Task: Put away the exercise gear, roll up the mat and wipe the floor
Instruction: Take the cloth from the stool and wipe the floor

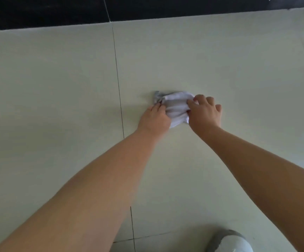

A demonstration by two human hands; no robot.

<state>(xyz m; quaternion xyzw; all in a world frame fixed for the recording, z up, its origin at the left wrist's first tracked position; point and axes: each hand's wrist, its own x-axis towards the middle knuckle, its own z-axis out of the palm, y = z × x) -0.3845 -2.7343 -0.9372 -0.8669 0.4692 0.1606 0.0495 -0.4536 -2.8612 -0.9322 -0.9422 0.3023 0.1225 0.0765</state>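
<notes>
A crumpled white and grey cloth (174,104) lies on the pale tiled floor (56,88) near the middle of the view. My left hand (154,118) grips its left side, fingers curled into the fabric. My right hand (204,110) holds its right side, with thumb and fingers bent onto the cloth. Both arms stretch forward from the bottom of the frame. Part of the cloth is hidden under my hands. No mat or exercise gear is in sight.
A dark band (47,11), a wall base or darker flooring, runs along the far edge of the tiles. A dark grout line (119,91) runs front to back just left of my hands. A grey and white rounded object (229,241) shows at the bottom right.
</notes>
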